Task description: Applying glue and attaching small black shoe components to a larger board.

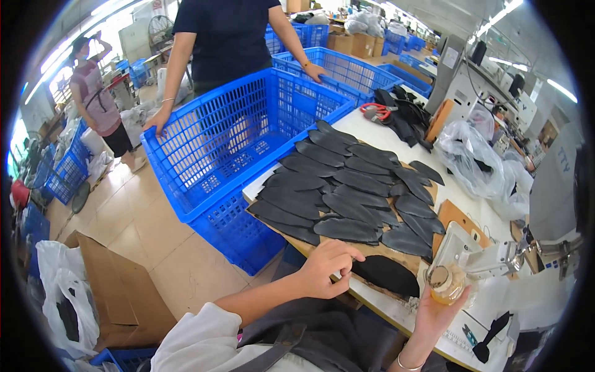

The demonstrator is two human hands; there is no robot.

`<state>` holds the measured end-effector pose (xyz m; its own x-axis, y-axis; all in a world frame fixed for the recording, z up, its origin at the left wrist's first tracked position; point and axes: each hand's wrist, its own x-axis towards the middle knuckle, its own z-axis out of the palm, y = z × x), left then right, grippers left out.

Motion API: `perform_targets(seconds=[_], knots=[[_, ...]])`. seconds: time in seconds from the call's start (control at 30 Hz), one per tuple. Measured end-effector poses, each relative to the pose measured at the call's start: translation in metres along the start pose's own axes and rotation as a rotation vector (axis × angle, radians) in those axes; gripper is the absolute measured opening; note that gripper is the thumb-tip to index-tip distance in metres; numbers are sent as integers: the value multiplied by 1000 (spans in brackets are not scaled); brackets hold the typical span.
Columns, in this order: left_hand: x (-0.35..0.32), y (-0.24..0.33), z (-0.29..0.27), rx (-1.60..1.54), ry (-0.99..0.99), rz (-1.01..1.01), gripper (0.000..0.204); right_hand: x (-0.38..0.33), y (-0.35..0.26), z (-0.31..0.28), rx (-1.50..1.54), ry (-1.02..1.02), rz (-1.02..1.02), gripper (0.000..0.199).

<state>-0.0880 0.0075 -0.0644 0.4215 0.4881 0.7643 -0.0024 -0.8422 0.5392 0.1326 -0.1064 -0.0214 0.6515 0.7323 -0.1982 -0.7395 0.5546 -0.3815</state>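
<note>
My right hand (437, 313) is wrapped round a small clear jar (447, 286) with yellowish liquid and a round brownish top, held above the table's near right part. My left hand (325, 270) hovers at the table's near edge with bent fingers, the index finger stretched to the right; I see nothing in it. Beside it a dark, flat, rounded piece (387, 276) lies on brown board (362, 245). Beyond, several black leaf-shaped pieces (356, 180) overlap in rows on the same board, shiny and curved.
A blue crate (211, 204) stands against the table's left side; a person (226, 37) behind it rests hands on crate rims. Sewing machine (489, 260), plastic bags (474, 158) and red-handled scissors (376, 111) are at right and back. An open cardboard box (124, 297) stands lower left.
</note>
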Motion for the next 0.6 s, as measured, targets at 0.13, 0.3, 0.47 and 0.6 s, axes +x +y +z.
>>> perform_targets(seconds=[0.13,0.3,0.47,0.6], knots=[[-3,-1,4,-28,-8,-3,21,-6,1,4,-2,64,-45,54],[-3,-5,3,-33,-41,-16,21,-8,0,0,-38,52,-143,56],[0,-6,3,-48,-71,-60,16,-7,-2,-4,-93,26,-244,58],[2,-11,7,81,-116,14,26,-13,0,0,-125,71,-289,58]])
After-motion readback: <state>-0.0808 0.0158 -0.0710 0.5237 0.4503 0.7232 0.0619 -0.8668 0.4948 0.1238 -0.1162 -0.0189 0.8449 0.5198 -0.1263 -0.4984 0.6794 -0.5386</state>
